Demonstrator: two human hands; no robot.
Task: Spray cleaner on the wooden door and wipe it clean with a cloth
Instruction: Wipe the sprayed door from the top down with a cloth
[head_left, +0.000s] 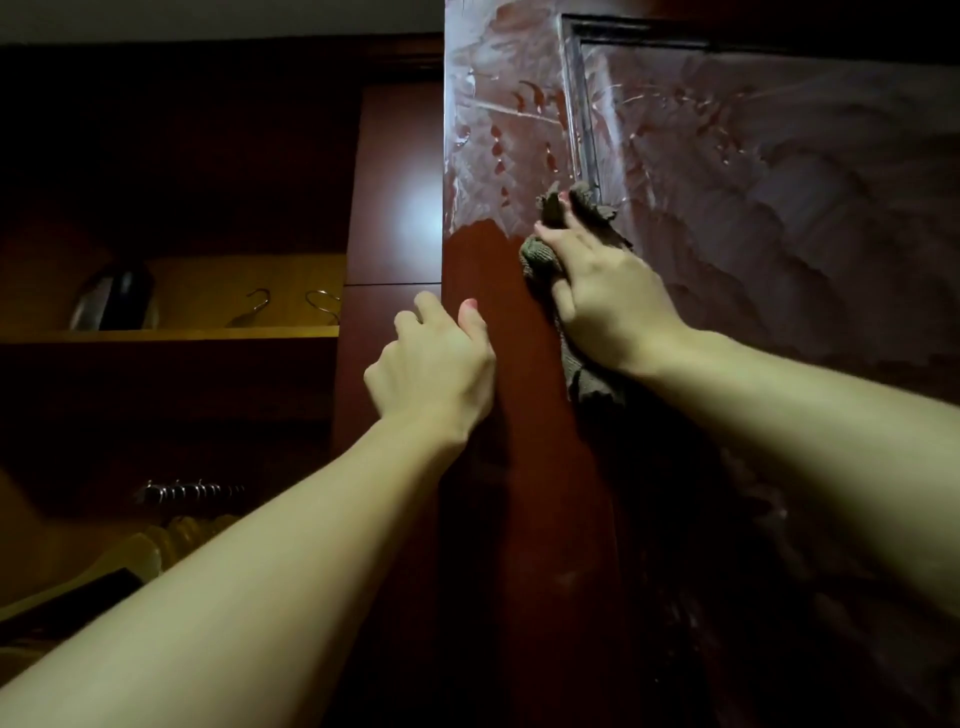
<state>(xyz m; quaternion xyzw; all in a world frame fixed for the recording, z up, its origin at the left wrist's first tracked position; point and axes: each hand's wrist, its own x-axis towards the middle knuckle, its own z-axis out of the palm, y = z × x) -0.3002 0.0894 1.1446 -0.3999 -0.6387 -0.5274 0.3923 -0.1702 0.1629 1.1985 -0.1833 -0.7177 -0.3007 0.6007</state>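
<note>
The dark red wooden door (519, 415) fills the middle and right of the head view, seen from below. Its upper part and inset panel carry a whitish smeared film of cleaner; the strip below it is bare and glossy. My right hand (608, 291) presses a brownish-grey cloth (543, 254) flat against the door at the lower edge of the film, fingers stretched upward over it. The cloth's tail hangs under my wrist. My left hand (436, 364) grips the door's left edge, thumb on the front face, fingers wrapped behind. No spray bottle is in view.
Left of the door is an open wardrobe: a wooden shelf (171, 332) with a dark object (117, 304) and metal hanger hooks (260, 301), a rail with hangers (192, 491) lower down. A cabinet side panel (395, 208) stands just behind the door edge.
</note>
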